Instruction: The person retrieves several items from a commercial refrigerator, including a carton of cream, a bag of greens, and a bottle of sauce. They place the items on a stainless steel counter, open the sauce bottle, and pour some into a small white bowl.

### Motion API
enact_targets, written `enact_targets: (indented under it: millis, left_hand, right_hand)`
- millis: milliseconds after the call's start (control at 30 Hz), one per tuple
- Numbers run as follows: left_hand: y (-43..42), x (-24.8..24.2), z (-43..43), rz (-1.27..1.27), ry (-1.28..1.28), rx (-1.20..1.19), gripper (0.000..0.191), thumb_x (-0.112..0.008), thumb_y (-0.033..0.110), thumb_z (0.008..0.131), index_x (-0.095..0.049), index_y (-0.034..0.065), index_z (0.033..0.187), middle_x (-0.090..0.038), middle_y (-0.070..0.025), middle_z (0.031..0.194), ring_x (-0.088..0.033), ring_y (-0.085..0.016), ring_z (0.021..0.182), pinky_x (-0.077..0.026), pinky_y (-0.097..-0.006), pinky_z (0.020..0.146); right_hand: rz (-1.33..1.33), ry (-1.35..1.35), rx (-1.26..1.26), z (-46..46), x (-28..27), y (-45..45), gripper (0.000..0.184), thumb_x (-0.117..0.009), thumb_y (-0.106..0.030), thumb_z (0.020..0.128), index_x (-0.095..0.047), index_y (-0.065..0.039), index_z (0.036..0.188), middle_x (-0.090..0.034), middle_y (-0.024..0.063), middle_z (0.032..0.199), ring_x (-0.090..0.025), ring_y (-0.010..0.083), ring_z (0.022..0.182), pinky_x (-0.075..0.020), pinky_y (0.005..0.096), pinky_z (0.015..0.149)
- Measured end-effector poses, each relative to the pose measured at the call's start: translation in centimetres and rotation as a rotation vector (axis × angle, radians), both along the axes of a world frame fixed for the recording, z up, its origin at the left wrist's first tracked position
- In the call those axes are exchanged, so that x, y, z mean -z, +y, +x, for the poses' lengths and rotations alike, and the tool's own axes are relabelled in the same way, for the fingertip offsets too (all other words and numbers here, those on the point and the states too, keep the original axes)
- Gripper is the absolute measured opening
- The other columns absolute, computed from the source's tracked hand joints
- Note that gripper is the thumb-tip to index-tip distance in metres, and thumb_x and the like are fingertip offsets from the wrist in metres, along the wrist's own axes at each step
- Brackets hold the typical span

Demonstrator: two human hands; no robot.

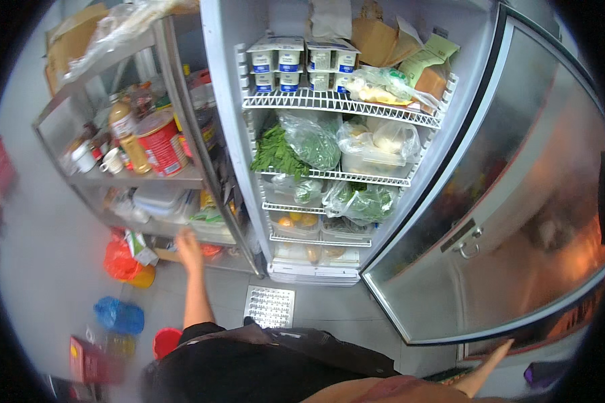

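Note:
My left hand [187, 244] is in front of the lower part of a steel shelf rack [196, 182], slightly blurred, with nothing visible in it. My right hand [504, 347] is by the bottom edge of the open glass fridge door [464, 297]; only a narrow part shows, so its grip is unclear. Before me stands an upright refrigerator [227, 126]. Its top wire shelf [327, 101] carries stacked yogurt cups [288, 60] and a plastic bag of food [378, 85]. Below are leafy greens [280, 151], a bag of greens [315, 143] and a plastic box [375, 163].
On the rack are a red tin [164, 143], a bottle [128, 133] and a white mug [112, 161]. A red bag [123, 259], a blue bag [121, 315] and a red bucket [166, 342] stand on the left. A perforated metal plate [269, 307] lies on the tiled floor.

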State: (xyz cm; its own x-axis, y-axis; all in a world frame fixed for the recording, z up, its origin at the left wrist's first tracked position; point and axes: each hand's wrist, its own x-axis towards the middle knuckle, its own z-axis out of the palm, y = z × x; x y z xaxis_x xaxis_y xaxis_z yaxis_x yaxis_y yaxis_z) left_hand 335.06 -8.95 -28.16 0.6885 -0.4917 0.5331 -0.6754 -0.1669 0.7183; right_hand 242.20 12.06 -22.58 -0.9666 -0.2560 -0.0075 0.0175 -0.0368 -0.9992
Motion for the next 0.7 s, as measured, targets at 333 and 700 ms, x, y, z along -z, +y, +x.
enact_targets:
  millis: [333,700]
  left_hand:
    - [10.9,-2.7,-18.9,0.312,0.205,0.593,0.02,-0.058,0.019,0.088,-0.066,0.0024,0.096,-0.067,-0.0146,0.09,-0.065,-0.029,0.085,-0.05,-0.036,0.075]
    - [27.9,7.5,-23.4,0.351,0.611,0.641,0.02,-0.055,0.013,0.091,-0.065,-0.001,0.101,-0.069,-0.0116,0.091,-0.067,-0.016,0.082,-0.053,-0.0284,0.073]
  right_hand:
    - [-0.308,-0.086,-0.355,-7.8,-3.1,-1.2,0.059,-0.045,-0.05,0.092,-0.041,-0.009,0.135,-0.048,0.0074,0.127,-0.047,0.0228,0.112,-0.0329,0.04,0.102]
    - [0.447,0.152,-1.399,9.7,-5.4,10.4,0.086,-0.069,-0.038,0.079,-0.024,-0.007,0.146,-0.044,0.0168,0.137,-0.043,0.0238,0.123,-0.0338,0.0388,0.104]
